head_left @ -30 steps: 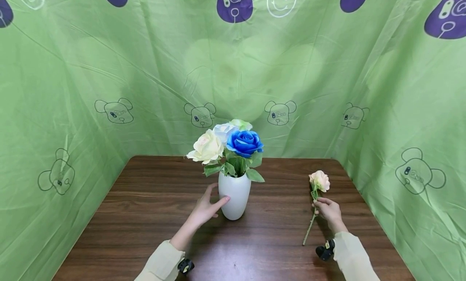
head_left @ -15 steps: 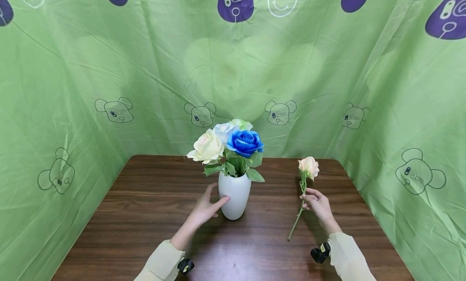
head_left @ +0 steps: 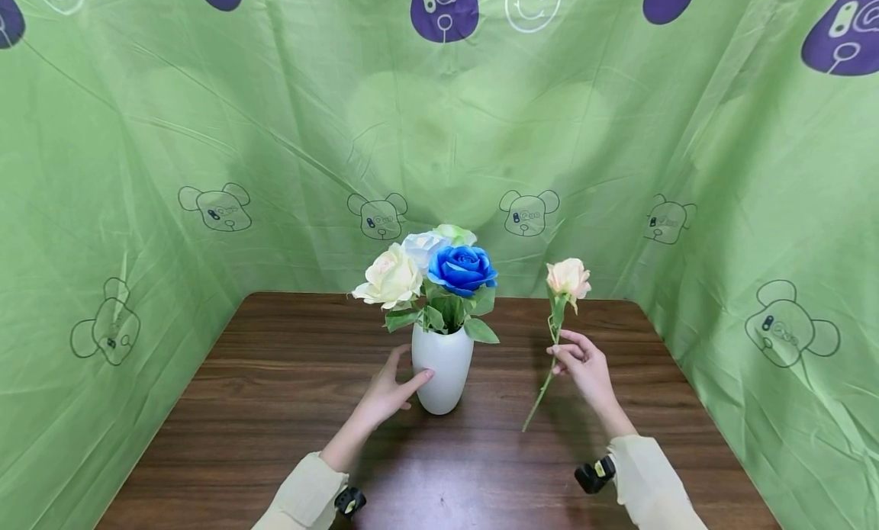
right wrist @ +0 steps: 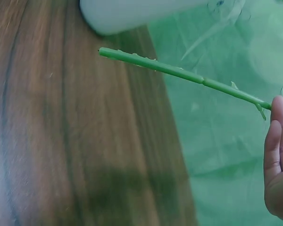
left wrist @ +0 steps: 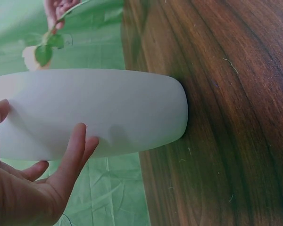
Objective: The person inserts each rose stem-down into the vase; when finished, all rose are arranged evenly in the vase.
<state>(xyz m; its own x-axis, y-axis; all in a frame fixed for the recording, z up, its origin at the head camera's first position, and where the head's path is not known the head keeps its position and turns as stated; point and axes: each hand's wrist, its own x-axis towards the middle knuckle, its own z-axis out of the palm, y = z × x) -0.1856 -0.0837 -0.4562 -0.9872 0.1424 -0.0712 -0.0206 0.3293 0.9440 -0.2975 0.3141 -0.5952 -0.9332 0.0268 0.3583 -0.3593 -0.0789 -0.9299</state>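
A white vase (head_left: 442, 374) stands upright in the middle of the table, holding a blue rose (head_left: 463, 271), a cream rose (head_left: 390, 278) and other pale flowers. My left hand (head_left: 381, 400) holds the vase's left side, thumb on the front and fingers reaching behind. In the left wrist view, fingertips rest against the vase wall (left wrist: 99, 110). To the right, my right hand (head_left: 587, 370) pinches the stem of a peach-pink rose (head_left: 568, 278), bloom up and stem slanting down to the left. The right wrist view shows the bare stem (right wrist: 179, 74) raised over the table, its cut end towards the vase.
The dark wooden table (head_left: 288, 362) has green cloth (head_left: 295, 133) with bear drawings hanging around its back and sides. A black wrist camera (head_left: 594, 475) sits at my right sleeve, another (head_left: 351, 502) at my left.
My right hand has lifted the peach-pink rose and carried it left towards the vase. The left hand and the vase have stayed in place.
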